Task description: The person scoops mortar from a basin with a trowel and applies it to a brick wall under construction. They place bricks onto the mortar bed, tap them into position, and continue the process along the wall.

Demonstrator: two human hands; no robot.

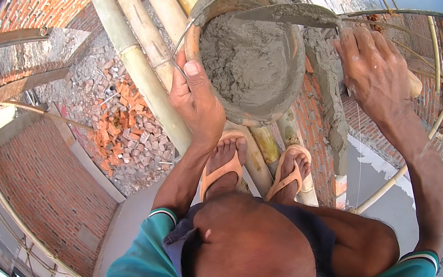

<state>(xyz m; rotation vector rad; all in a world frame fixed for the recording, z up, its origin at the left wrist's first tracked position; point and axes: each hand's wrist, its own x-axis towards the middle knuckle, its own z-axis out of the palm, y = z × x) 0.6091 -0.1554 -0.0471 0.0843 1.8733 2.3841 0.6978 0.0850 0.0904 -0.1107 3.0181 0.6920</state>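
Observation:
A round bucket (pixel 292 86), its rim crusted with grey, stands on bamboo poles ahead of my feet. Wet grey mortar (pixel 244 64) fills much of it. My left hand (pixel 198 100) is closed on the bucket's near-left rim, thumb on top, beside the wire handle (pixel 179 49). A mortar-coated trowel (pixel 291 14) lies across the far part of the bucket's mouth. My right hand (pixel 377 73) grips the trowel at the right; the end of its wooden handle (pixel 414 85) shows past the palm. Part of the grip is hidden under my fingers.
My sandalled feet rest on bamboo poles (pixel 146 64) high above the ground. Right of the bucket runs a brick wall topped with mortar (pixel 332 106); a thin string (pixel 360 136) hangs by it. Broken bricks (pixel 126 124) lie far below at left. More bamboo (pixel 399 174) slants at right.

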